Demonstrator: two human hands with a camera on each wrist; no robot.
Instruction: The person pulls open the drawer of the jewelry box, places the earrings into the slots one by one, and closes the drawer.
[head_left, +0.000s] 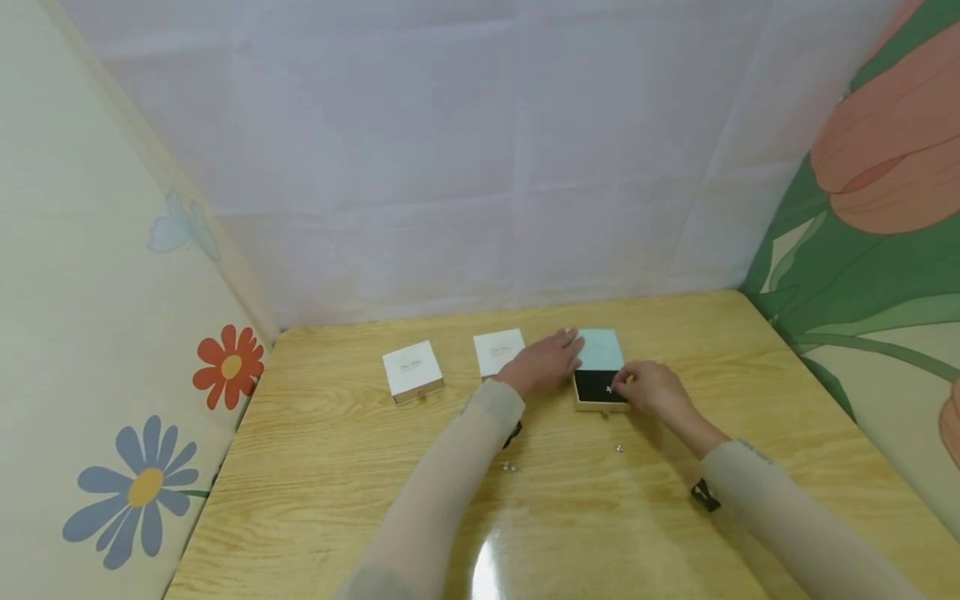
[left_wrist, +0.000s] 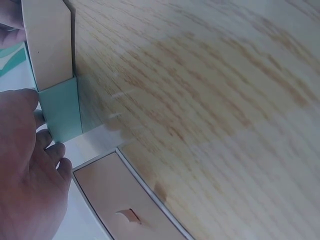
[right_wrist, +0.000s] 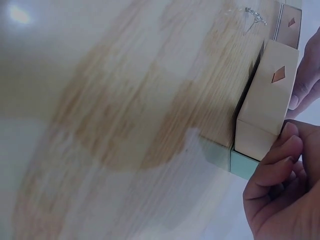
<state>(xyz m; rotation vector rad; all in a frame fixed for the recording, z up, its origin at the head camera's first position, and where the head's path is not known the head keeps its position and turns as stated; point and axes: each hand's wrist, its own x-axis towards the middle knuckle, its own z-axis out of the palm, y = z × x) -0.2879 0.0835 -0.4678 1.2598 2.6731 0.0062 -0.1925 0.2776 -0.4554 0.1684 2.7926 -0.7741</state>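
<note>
A mint-sleeved drawer box stands toward the back of the table, its tan drawer pulled out toward me. On the drawer's black lining lies a small silver piece of jewelry. My left hand touches the left side of the mint sleeve, fingers extended. At the drawer's right rim is my right hand, thumb and fingertips drawn together close by the silver piece; I cannot tell whether they pinch it. In the right wrist view its fingers look bent.
Two white-topped boxes stand to the left, one farther out and one partly behind my left hand. Small silver jewelry pieces lie on the wooden table, with another sparkling piece in front of the drawer. A pale cloth hangs behind.
</note>
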